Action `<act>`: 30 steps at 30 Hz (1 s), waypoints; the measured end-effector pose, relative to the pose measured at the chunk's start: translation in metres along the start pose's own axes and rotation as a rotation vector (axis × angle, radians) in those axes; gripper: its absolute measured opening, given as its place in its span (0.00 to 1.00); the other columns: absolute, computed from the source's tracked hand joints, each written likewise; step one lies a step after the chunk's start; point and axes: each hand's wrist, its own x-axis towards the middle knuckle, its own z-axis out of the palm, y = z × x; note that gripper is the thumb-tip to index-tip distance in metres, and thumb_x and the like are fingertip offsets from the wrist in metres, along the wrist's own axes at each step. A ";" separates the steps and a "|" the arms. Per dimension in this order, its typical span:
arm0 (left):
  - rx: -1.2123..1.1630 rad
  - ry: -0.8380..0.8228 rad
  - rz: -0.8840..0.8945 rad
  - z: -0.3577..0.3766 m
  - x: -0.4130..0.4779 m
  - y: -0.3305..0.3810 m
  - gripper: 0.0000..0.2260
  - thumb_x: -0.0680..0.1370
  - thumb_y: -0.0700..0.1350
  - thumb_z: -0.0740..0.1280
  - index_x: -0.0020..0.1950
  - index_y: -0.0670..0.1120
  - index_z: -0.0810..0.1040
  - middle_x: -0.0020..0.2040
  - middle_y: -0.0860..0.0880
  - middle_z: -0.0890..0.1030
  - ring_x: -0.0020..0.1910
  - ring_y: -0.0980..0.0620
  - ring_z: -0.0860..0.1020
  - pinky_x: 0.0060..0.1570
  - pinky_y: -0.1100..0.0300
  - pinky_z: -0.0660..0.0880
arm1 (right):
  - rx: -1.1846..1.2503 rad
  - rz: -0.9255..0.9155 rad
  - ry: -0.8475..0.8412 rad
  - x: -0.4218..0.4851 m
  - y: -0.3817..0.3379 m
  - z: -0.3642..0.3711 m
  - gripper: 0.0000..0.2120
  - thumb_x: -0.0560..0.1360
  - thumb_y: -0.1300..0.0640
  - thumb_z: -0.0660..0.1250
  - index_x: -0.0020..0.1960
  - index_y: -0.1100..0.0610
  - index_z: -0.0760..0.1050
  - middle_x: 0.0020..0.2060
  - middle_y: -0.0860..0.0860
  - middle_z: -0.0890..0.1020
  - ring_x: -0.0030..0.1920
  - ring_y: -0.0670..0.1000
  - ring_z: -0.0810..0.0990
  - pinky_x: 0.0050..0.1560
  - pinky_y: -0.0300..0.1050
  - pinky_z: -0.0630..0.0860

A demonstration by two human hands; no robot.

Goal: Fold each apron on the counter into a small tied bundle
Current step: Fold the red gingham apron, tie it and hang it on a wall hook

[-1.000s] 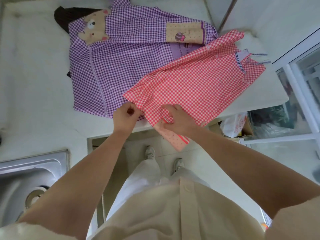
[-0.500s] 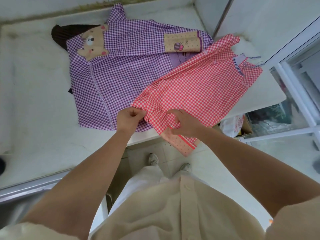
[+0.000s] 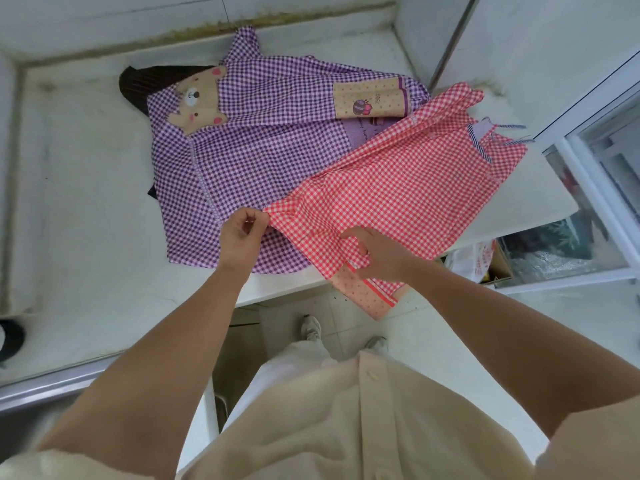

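Observation:
A red-and-white checked apron (image 3: 398, 181) lies slanted across the right part of the white counter (image 3: 90, 216), partly over a purple checked apron (image 3: 263, 150) with a bear patch. My left hand (image 3: 242, 233) pinches the red apron's near left corner. Fingers of my right hand (image 3: 374, 252) grip a bunched fold at its near edge, where a pink dotted pocket piece hangs over the counter's front edge. A dark brown cloth (image 3: 145, 84) pokes out from under the purple apron at the back left.
A wall runs along the back of the counter, and a steel sink rim (image 3: 52, 382) sits at the near left. A window frame (image 3: 588, 157) stands to the right. Plastic bags and a box (image 3: 478, 258) lie on the floor below.
Both hands have shifted slightly away from me along the red apron's near edge, keeping their hold. The camera tilted, so the sink has slid mostly out of view.

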 end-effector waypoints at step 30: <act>0.080 -0.134 -0.374 0.012 0.058 0.035 0.04 0.75 0.34 0.69 0.47 0.41 0.81 0.55 0.40 0.82 0.46 0.48 0.81 0.46 0.59 0.79 | 0.210 0.095 0.035 -0.008 0.022 -0.002 0.29 0.71 0.63 0.73 0.68 0.48 0.70 0.43 0.45 0.73 0.41 0.43 0.71 0.45 0.38 0.68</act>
